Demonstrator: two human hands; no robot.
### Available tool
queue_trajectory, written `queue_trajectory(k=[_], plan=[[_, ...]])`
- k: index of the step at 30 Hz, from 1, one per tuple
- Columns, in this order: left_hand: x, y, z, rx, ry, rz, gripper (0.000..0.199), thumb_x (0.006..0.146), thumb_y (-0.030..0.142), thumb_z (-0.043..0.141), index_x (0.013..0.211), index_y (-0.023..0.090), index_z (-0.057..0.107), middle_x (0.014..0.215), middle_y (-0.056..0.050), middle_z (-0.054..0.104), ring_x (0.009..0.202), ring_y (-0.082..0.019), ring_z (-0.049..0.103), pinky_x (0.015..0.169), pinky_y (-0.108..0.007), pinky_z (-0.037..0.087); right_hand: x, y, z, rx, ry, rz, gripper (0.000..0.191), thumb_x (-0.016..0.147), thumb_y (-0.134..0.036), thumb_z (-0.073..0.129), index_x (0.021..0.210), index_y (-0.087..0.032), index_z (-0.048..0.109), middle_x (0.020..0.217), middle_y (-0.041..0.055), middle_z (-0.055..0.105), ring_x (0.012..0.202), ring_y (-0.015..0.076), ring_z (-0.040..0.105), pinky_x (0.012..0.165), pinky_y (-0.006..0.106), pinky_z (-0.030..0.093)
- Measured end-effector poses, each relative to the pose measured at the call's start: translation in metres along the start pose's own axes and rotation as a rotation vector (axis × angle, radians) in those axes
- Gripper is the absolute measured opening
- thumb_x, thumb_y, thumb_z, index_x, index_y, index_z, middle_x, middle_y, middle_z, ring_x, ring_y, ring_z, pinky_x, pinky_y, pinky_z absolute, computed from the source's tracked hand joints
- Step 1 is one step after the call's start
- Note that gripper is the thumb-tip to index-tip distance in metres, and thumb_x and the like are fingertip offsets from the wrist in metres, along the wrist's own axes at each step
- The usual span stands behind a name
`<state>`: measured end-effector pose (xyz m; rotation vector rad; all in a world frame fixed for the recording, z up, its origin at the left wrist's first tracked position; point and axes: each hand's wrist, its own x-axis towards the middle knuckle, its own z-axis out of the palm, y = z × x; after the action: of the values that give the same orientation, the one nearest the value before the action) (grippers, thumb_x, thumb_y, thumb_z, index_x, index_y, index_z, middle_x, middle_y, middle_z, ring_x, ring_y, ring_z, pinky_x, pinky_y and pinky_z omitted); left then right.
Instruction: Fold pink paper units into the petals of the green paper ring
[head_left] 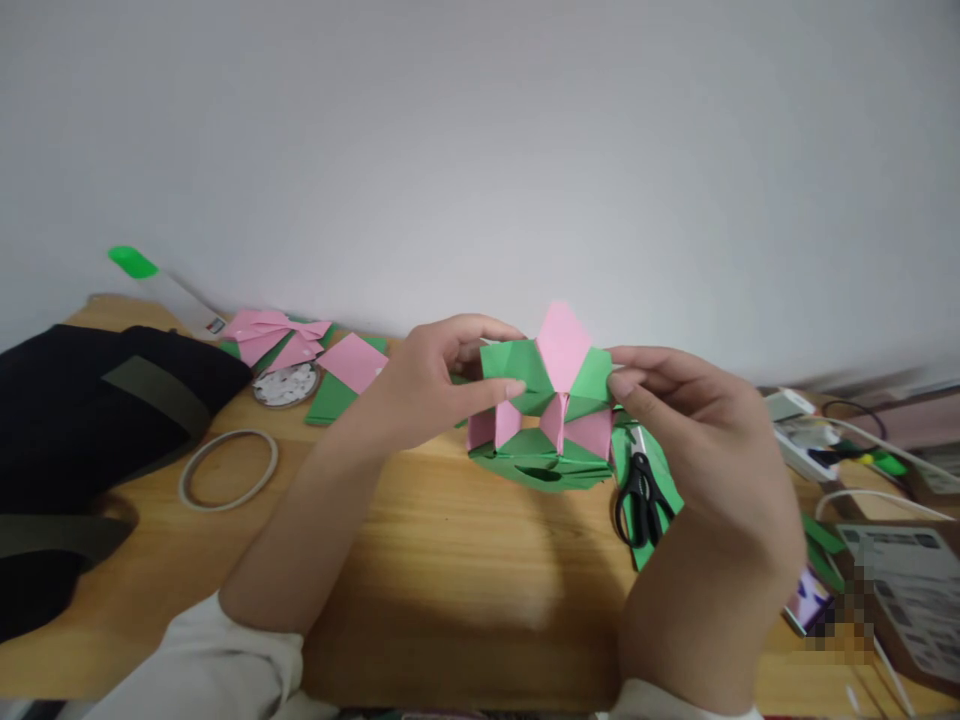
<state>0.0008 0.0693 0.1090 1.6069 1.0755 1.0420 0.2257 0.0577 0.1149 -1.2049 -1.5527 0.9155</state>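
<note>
Plain white wall is seen filling the whole upper half, and below it a wooden surface [450, 560] is laid out, its far edge butted right against the wall and its near edge cut off by the sleeves at the bottom of the frame. Open room is pretty much limited to the bare strip of wood in the middle, right under the forearms. On the left it's crowded by a black bag [82, 440] hanging over the surface's left end, with a tape ring [229, 470] lying flat just beside it. Further back near the wall, a pile of pink and green folded paper [300, 355] is spread out, along with a small round clock face [286, 385]. On the right, black scissors [641, 500] are lying on green paper scraps [660, 470], and past those a tangle of cables and printed sheets [900, 580] is packed up to the right edge, a bit blurred. A pink and green paper model [551, 405] is held up just above the surface in the middle, with its green base seemingly resting on or near the wood. The left hand [427, 390] is brought in from the left, wrist bent, thumb and fingers pinched on the model's upper left green flap. The right hand [697, 430] is curled in from the right, back of the hand toward the camera, fingertips closed on the right green flap. Both forearms are angled inward from white sleeves.
</note>
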Motion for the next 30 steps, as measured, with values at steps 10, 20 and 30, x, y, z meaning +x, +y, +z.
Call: queue_trajectory(k=[10, 20, 30], plan=[[0.0, 0.0036, 0.0004, 0.131, -0.049, 0.023, 0.029, 0.072, 0.017, 0.069, 0.101, 0.02, 0.067, 0.095, 0.001, 0.071, 0.08, -0.014, 0.065, 0.063, -0.021, 0.05, -0.0007, -0.0015, 0.0018, -0.034, -0.021, -0.003, 0.013, 0.085, -0.025, 0.066, 0.096, -0.024, 0.072, 0.077, -0.0002, 0.071, 0.066, 0.0103, 0.064, 0.06, 0.021, 0.054], [0.0008, 0.0022, 0.0006, 0.169, -0.082, 0.034, 0.022, 0.071, 0.02, 0.069, 0.094, 0.02, 0.067, 0.083, 0.003, 0.067, 0.071, -0.011, 0.059, 0.06, -0.02, 0.046, -0.0012, -0.006, 0.0005, -0.083, -0.024, -0.011, 0.011, 0.085, -0.025, 0.066, 0.094, -0.025, 0.073, 0.075, -0.0006, 0.071, 0.064, 0.0099, 0.063, 0.058, 0.02, 0.053], [0.0011, 0.0023, 0.001, 0.218, -0.09, 0.029, 0.03, 0.072, 0.023, 0.068, 0.101, 0.019, 0.066, 0.099, 0.0, 0.07, 0.082, -0.015, 0.063, 0.068, -0.024, 0.049, -0.0012, -0.0058, 0.001, -0.052, -0.011, 0.005, 0.009, 0.084, -0.027, 0.067, 0.091, -0.025, 0.073, 0.078, 0.0, 0.072, 0.065, 0.0111, 0.065, 0.057, 0.021, 0.054]])
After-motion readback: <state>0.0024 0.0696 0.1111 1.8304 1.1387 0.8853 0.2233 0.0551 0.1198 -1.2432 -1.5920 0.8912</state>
